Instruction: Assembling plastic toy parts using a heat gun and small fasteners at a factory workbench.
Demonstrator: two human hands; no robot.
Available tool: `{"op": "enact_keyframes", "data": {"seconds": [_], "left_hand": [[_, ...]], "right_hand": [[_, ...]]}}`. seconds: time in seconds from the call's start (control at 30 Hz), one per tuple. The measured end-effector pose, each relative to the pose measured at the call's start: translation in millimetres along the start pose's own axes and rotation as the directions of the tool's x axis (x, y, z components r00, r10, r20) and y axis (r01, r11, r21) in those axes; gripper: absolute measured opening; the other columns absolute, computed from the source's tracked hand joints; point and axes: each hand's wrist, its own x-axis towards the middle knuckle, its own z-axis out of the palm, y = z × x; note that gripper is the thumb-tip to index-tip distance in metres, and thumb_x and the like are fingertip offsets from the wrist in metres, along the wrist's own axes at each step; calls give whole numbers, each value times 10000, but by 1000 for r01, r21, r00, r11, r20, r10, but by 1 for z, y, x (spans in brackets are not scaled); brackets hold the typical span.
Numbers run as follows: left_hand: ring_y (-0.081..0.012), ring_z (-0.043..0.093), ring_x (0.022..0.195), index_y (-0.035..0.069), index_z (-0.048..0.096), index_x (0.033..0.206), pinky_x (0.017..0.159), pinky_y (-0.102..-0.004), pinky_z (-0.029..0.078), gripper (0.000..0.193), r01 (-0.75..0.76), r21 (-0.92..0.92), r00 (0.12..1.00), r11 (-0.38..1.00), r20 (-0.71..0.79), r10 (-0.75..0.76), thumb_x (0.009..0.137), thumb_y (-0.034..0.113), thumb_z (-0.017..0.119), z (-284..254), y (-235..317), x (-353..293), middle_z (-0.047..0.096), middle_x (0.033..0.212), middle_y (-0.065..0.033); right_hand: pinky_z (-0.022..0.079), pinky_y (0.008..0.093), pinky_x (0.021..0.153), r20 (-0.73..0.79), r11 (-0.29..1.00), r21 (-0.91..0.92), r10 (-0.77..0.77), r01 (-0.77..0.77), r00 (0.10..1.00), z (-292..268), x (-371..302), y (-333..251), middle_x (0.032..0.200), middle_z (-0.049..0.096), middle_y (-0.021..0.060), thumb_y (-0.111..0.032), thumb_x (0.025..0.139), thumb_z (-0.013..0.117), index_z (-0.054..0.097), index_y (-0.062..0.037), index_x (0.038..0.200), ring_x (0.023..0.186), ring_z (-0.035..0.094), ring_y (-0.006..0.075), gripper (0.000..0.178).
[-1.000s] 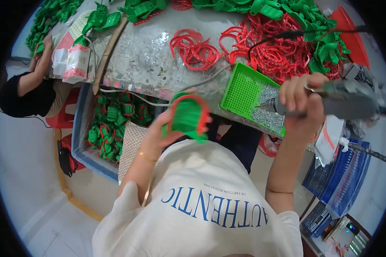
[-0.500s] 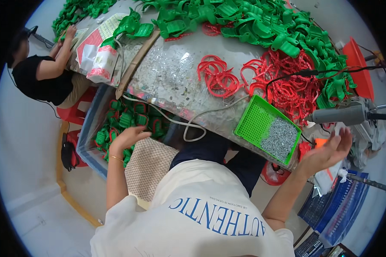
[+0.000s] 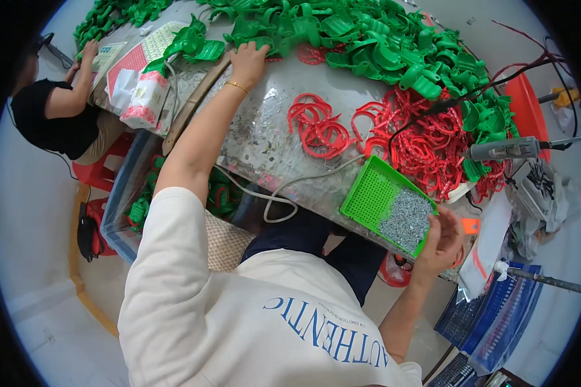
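My left hand (image 3: 248, 66) is stretched across the table to the near edge of a heap of green moulded plastic pieces (image 3: 294, 29). Its fingers are extended and slightly apart at the pieces; no piece shows in its grasp. By the right rim of a green perforated tray (image 3: 361, 200), my right hand (image 3: 442, 240) has its fingers bent and apart, with nothing visible in them. Small silvery metal parts, perhaps screws (image 3: 407, 219), fill the right part of that tray. Beyond it lie red curved plastic strips (image 3: 426, 148), with a smaller group of red strips (image 3: 319, 126) to the left.
A grey powered screwdriver (image 3: 503, 149) hangs at right on a black cable. A wooden strip (image 3: 193, 106) and a tissue pack (image 3: 146, 100) lie at left. Below the table edge stands a blue bin (image 3: 113, 216) with green-and-red pieces. A co-worker (image 3: 51, 116) sits far left.
My left hand has gone from above the bin to the far green heap. My right hand has come left and down to the tray's rim.
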Motion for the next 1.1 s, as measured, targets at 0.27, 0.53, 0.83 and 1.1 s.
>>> {"op": "enact_keyframes", "data": {"seconds": [0.27, 0.53, 0.83, 1.1], "left_hand": [[-290, 613, 881, 167, 654, 1000, 709, -420, 490, 250, -60, -261, 993, 964, -109, 32, 757, 194, 706, -52, 43, -69, 611, 882, -75], [-343, 609, 862, 23, 654, 1078, 768, -409, 485, 392, 11, -733, 997, 680, -46, -66, 766, 231, 767, -101, 76, -123, 638, 932, -152], [-147, 616, 856, -20, 661, 1062, 792, -289, 485, 269, 334, -940, 870, 67, 280, -405, 848, 139, 698, -116, 49, -163, 674, 965, -75], [-90, 606, 877, -11, 637, 1075, 807, -246, 487, 192, 296, -776, 815, -557, 509, -277, 898, 60, 652, -174, 109, -207, 658, 994, -38]], "right_hand": [[499, 286, 839, 126, 989, -13, 150, -150, 981, 10, -9, 10, 1092, 635, 112, -40, 931, 576, 545, 4, 1182, 922, 617, 160, 257], [496, 278, 850, 482, 975, 73, 151, -211, 863, 81, 13, -5, 1070, 646, 106, -62, 922, 601, 525, -15, 1250, 930, 620, 137, 340], [497, 260, 779, 627, 942, 141, 154, -305, 764, 151, 30, 5, 1066, 661, 103, -119, 935, 619, 522, -22, 1285, 897, 631, 126, 376], [480, 295, 888, 672, 847, 235, 213, -477, 710, 157, 9, -29, 1149, 645, 120, -170, 946, 621, 529, 6, 1287, 1019, 626, 161, 395]]}}
